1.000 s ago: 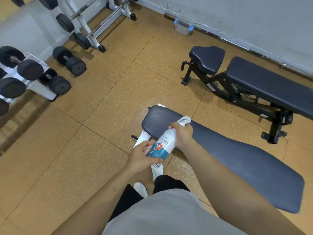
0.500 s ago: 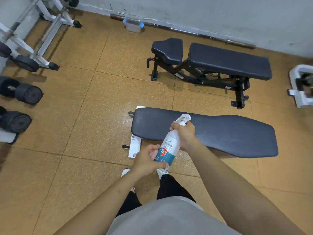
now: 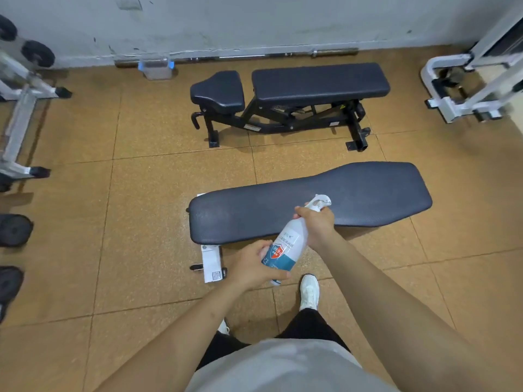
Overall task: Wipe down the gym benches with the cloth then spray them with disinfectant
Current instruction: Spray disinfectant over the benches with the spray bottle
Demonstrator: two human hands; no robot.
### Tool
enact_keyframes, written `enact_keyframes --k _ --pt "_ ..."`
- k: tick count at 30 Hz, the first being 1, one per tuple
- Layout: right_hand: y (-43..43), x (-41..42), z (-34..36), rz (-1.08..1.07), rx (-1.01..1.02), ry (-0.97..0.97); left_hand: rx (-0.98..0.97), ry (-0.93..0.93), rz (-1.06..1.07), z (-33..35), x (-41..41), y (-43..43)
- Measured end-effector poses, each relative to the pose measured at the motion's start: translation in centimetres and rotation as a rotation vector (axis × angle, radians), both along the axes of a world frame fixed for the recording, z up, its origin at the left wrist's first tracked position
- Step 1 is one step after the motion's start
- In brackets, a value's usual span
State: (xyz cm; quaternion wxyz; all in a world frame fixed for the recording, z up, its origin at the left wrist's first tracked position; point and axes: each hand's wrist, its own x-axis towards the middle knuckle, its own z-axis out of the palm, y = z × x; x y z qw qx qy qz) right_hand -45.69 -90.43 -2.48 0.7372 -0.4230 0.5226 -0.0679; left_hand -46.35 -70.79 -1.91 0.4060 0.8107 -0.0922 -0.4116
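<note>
A white disinfectant spray bottle (image 3: 287, 247) with a blue and red label is held tilted over the near edge of a flat dark bench (image 3: 368, 193). My right hand (image 3: 318, 226) grips its neck by the white trigger head. My left hand (image 3: 252, 267) cups the bottle's lower body. A second black bench (image 3: 319, 83) with a separate seat pad stands behind, close to the wall. No cloth is in view.
Dumbbells (image 3: 14, 230) and a white rack (image 3: 19, 114) line the left side. A white machine frame (image 3: 464, 89) stands at the right. A barbell (image 3: 254, 56) and a small clear box (image 3: 157, 67) lie along the wall. My white shoe (image 3: 309, 291) is near the bench.
The view has swung right, bringing both benches square on and the right machine into sight. Both hands have kept the same hold on the bottle.
</note>
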Motion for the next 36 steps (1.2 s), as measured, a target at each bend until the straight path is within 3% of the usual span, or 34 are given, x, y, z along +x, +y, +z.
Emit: enact_keyframes --k 6,16,27,36 --pt "-11.5 -3.0 -0.1 -0.041 0.040 -0.041 0.140 -0.109 -0.153 0.5 -1.8 -12.1" --pt "-27.5 -9.0 0.7 -0.228 0.055 -0.039 0.170 -0.167 -0.331 1.2 -4.5 -28.4" --pt "-36.7 -16.0 1.6 -0.533 0.027 -0.077 0.133 -0.217 -0.586 1.9 -6.4 -39.2" --pt "-39.3 -18.8 1.5 -0.620 -0.052 -0.092 0.042 -0.211 -0.615 1.5 -8.6 -42.2"
